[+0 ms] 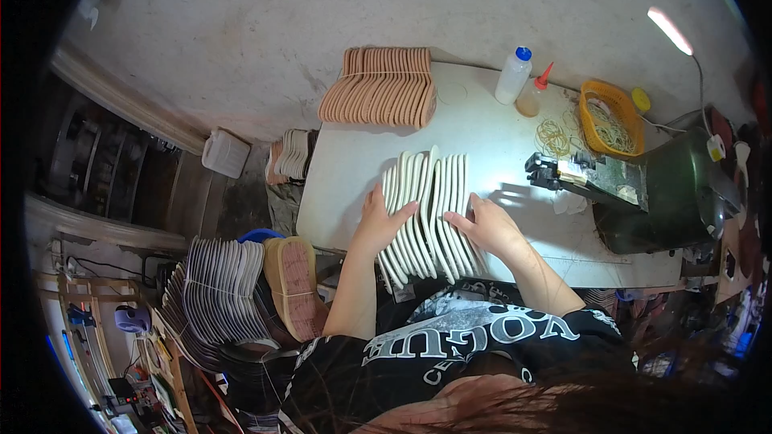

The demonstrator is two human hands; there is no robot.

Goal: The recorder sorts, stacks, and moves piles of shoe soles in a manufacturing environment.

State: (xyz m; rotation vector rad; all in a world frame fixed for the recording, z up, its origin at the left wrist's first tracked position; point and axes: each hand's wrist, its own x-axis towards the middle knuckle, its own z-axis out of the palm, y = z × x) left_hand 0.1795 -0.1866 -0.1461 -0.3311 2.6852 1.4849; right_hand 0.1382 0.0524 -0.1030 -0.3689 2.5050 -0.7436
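A: What is held in the containers?

B: Beyond and right of the right fingers, bands (615, 130) are heaped in a yellow basket (594, 141). Nearer them, past the fingertips, a white bottle (513, 78) and a red-tipped bottle (529, 101) are stood; their contents cannot be told. Well left of the left fingers, a canister (226, 153) is set on the floor.

A: And the fingers?

B: Both sets are half open and bent. The white soles (412, 233) are clasped between the left hand (374, 223) and the right hand (489, 227), 1 thumb being laid over each side; a gap is seen midway along the row.

A: Is anything in the way?

B: Right of the right fingers, a black clamp (544, 170) is set before the machine (671, 193). Beyond the left fingers, a brown bundle (378, 87) is tied.

A: The surface and room?

B: Under the fingers, a pale table (346, 185) is spread; past it, a smudged wall (257, 24) is lit by a lamp (670, 30).
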